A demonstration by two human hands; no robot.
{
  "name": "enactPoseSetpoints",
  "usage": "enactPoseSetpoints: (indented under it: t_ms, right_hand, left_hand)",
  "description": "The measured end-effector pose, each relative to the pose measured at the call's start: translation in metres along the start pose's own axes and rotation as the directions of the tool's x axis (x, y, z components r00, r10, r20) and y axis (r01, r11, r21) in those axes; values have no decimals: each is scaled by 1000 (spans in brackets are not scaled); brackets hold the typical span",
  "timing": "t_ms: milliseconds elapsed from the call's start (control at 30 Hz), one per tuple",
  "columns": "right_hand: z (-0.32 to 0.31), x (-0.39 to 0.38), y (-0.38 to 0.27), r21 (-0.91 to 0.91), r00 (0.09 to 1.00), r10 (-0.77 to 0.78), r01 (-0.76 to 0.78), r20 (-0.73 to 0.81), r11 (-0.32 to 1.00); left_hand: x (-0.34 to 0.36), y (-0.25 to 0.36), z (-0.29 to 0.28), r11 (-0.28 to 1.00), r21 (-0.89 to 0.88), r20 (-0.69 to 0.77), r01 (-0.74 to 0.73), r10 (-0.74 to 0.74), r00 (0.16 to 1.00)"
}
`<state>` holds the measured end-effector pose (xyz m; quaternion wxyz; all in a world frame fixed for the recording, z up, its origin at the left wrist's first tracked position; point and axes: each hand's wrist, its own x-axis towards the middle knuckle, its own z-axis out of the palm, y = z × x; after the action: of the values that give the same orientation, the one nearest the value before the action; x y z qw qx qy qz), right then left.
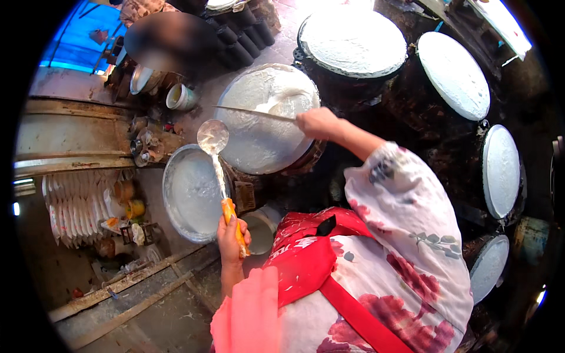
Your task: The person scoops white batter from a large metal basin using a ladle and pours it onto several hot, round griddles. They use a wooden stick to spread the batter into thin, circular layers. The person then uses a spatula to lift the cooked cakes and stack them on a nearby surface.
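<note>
My left hand (231, 238) is closed around the orange handle of a ladle (213, 137). Its round bowl, smeared with pale liquid, hangs above the gap between a wide basin (166, 182) of milky white liquid and a round white steaming surface (253, 150). My right hand (318, 123) grips one end of a long thin stick (253, 111), which reaches leftward across that surface. A wet white layer covers the surface, and it looks rumpled and glossy near the stick. Whether the stick touches the layer, I cannot tell.
More round white-topped pots, one (353, 44) at the back and another (453, 73) beside it, curve down my right side. A white bucket (259, 232) stands near my apron. Another person (147, 9) is at the back left, by black cylinders (244, 41) and a small pail (181, 97).
</note>
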<state>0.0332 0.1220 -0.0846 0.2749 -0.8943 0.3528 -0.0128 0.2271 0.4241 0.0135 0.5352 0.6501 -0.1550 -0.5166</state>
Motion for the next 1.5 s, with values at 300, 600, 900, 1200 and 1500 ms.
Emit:
enactPoseSetpoints:
  t_ms: [300,600,900,1200,1500]
  right_hand:
    - [43,-80,5,57,914,341,-337,-219,940]
    - [-6,-30,39,28,923,293,-295,-249,955]
    - [-7,-37,35,29,919,292,-296,-266,955]
    - [30,-76,-7,-21,952,221,-230,-212,973]
    - [124,-82,-100,286,939,291,-233,-183,929]
  left_hand:
    - [11,1,12,997,-63,52,54,-51,997]
    - [14,13,18,996,-57,27,74,-73,997]
    - [19,17,4,993,57,14,101,-102,995]
    - [30,23,-3,982,156,48,105,-114,992]
    - [40,29,2,974,116,124,195,-209,970]
